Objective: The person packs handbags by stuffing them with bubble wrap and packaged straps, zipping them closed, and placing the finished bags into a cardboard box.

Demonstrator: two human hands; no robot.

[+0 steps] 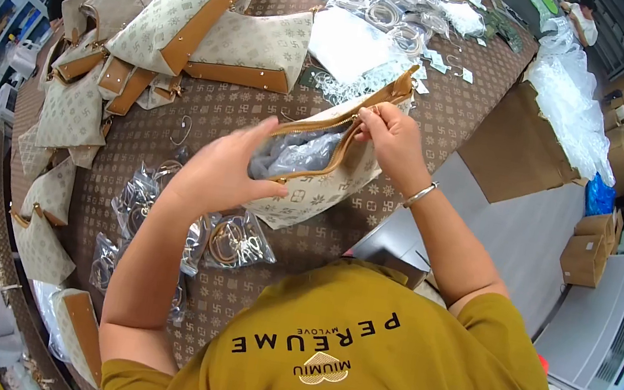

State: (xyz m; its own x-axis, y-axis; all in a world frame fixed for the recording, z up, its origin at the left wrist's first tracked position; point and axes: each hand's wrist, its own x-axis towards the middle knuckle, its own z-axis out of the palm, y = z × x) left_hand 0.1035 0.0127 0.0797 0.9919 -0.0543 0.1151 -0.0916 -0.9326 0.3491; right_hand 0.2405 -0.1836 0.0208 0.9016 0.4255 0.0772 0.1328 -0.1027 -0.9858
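Observation:
A cream patterned handbag [316, 197] with tan trim lies in front of me, its zipped top gaping. Inside it sits crumpled clear plastic wrap [303, 155]. My right hand [390, 144] pinches the zipper area at the right part of the opening, fingers pressed together. My left hand [223, 168] is at the left end of the opening, its thumb and fingers spread apart on either side of it, slightly blurred. Just below my left hand are clear packets with metal chains and rings [236, 242].
Similar handbags [250, 44] are piled at the left and back left. Bagged straps [380, 11], white sheets [347, 43] and small tags lie at the back. A cardboard box [509, 144] with plastic wrap stands right of the table. A person [585, 24] is far off at the upper right.

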